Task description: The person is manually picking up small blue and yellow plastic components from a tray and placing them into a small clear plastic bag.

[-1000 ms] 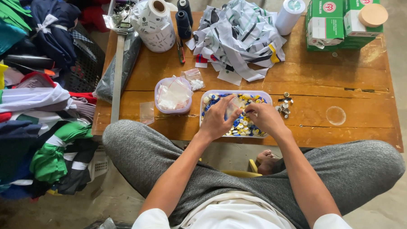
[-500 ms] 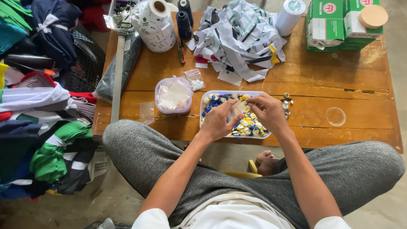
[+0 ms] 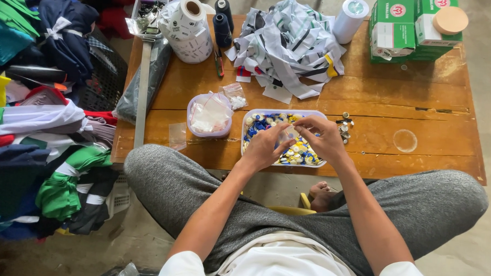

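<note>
A white rectangular tray (image 3: 244, 133) of several blue, yellow and white buttons sits at the near edge of the wooden table (image 3: 399, 105). Both my hands are over it. My left hand (image 3: 265, 148) and my right hand (image 3: 323, 137) pinch a small clear plastic bag (image 3: 288, 135) between their fingertips, just above the buttons. What is inside the bag is too small to tell. A few small metal pieces (image 3: 345, 127) lie right of the tray.
A pink-rimmed tub of clear bags (image 3: 209, 115) stands left of the tray. Farther back are a heap of fabric strips (image 3: 290, 40), label rolls (image 3: 187, 26), dark thread spools (image 3: 223, 21) and green boxes (image 3: 406, 28). A metal ruler (image 3: 143, 91) lies at left, beside piled clothes (image 3: 36, 120).
My hands have stayed over the tray, with my right hand lifting slightly away from me and the fingertips of both hands closing in on the small bag.
</note>
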